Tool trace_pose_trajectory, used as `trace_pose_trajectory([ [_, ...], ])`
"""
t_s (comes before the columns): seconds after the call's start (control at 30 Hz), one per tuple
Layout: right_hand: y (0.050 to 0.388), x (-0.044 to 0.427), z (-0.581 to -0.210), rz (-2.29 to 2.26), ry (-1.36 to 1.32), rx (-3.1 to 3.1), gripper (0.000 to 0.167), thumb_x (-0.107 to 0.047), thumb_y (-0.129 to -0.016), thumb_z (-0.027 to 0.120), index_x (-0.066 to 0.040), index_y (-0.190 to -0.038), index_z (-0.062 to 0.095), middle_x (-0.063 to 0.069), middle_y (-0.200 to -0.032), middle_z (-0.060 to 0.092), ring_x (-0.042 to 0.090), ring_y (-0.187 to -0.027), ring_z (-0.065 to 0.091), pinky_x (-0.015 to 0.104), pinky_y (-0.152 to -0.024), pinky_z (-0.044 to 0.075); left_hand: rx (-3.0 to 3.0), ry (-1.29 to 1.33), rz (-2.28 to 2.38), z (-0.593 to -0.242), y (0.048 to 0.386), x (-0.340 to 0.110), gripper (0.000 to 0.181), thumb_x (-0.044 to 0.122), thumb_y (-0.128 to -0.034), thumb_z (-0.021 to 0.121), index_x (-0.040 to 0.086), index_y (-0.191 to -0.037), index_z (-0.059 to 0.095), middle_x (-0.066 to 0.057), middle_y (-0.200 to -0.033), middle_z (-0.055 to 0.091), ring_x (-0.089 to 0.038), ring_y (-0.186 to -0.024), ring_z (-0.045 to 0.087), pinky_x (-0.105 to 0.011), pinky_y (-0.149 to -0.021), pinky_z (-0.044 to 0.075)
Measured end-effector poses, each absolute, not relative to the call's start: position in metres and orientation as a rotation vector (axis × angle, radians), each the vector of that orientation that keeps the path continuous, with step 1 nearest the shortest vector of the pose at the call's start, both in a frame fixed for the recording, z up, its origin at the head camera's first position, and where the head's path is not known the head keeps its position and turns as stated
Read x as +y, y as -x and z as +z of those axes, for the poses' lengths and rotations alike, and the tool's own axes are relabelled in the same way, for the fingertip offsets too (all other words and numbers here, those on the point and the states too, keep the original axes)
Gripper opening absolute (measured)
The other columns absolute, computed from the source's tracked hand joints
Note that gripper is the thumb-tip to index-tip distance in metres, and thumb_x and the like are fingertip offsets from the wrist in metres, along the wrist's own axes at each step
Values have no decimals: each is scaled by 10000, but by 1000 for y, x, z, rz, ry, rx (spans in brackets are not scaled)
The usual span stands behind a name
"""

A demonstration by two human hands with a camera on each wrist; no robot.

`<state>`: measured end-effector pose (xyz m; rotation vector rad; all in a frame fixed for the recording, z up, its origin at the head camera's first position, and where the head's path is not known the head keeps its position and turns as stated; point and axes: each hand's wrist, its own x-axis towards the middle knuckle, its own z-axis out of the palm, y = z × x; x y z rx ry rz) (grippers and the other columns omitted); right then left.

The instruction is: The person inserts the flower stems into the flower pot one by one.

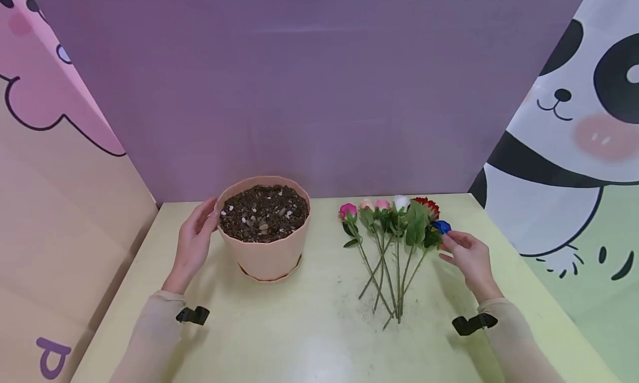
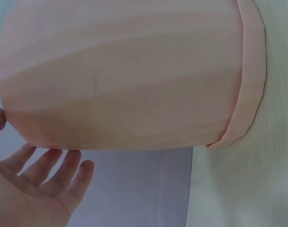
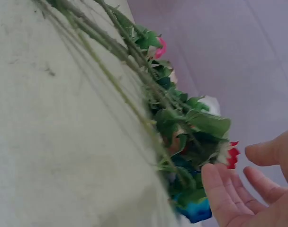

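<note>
A pale pink flower pot (image 1: 264, 258) filled with dark soil (image 1: 262, 211) stands on a matching saucer at the table's left. Against its left side near the rim rests my left hand (image 1: 193, 244), fingers relaxed and spread; in the left wrist view the fingertips meet the pot wall (image 2: 125, 85). My right hand (image 1: 468, 258) is at the blue flower (image 1: 441, 226), with thumb and fingers apart. Fingertips seem to touch or nearly touch that bloom in the right wrist view. Other stemmed flowers lie beside it: magenta (image 1: 348, 210), peach, pink, white (image 1: 401, 202) and red (image 1: 428, 207).
The flower stems (image 1: 397, 283) cross and point toward the front of the pale yellow table (image 1: 299, 338). A purple panel (image 1: 319, 95) rises behind the table. Printed panels stand left and right, the right one with a panda (image 1: 559, 150).
</note>
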<state>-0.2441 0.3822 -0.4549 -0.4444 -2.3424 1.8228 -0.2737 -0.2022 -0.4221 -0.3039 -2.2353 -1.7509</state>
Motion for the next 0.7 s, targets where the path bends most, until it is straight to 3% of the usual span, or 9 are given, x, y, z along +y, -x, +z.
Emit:
trace_pose_trajectory([
  [0.13,244,385,-464,1905,484,-2359,592,-232,-1075,634,102,-1513,416,-238,-920,682,-41,-866,725,214,-802,623,-2218,282,-1772,-421,274,-203,499,226,-1141,484,19,-1595,461,-236,-1596,512,101,-1182,575,-92,-962,506],
  [0.4,245,383,-487,1950,513,-2518,644,-267,-1083,615,107,-1554,386,-125,-1005,744,-12,-878,737,228,-831,623,-2233,250,-1768,-426,270,-204,478,196,-1138,490,27,-1586,478,-234,-1587,517,135,-1171,558,-103,-939,512],
  [0.53,245,379,-493,2004,501,-2503,639,-233,-1077,628,124,-1546,382,-117,-970,777,-3,-865,746,228,-817,625,-2227,240,-1774,-428,271,-203,464,197,-1139,493,36,-1574,498,-208,-1595,518,107,-1205,545,-124,-939,520],
  [0.7,245,372,-495,2101,489,-2434,652,-180,-1065,642,145,-1548,346,-120,-913,779,2,-845,749,224,-797,627,-2216,212,-1785,-429,272,-202,462,237,-1145,480,80,-1579,504,-168,-1598,526,-27,-1282,543,-164,-944,530],
])
